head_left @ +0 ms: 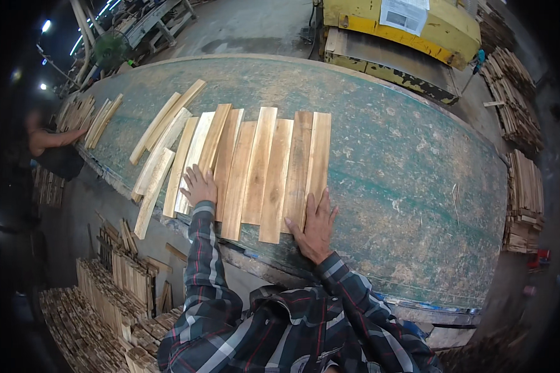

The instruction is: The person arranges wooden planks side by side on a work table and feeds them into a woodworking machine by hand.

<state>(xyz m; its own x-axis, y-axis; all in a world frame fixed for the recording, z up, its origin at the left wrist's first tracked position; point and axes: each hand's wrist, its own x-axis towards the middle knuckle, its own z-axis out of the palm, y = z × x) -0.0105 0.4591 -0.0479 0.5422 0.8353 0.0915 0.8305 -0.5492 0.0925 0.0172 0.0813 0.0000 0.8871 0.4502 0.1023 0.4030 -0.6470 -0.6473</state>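
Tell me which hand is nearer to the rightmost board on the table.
Right. The right hand is at the near end of the rightmost board; the left hand is over a whitish board, several boards farther left.

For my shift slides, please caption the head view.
Left hand and right hand on wooden slats laid side by side across a worn green table.

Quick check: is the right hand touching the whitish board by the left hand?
Apart. The head view shows it plainly: the right hand is farther right, with several brown boards lying between it and the whitish board.
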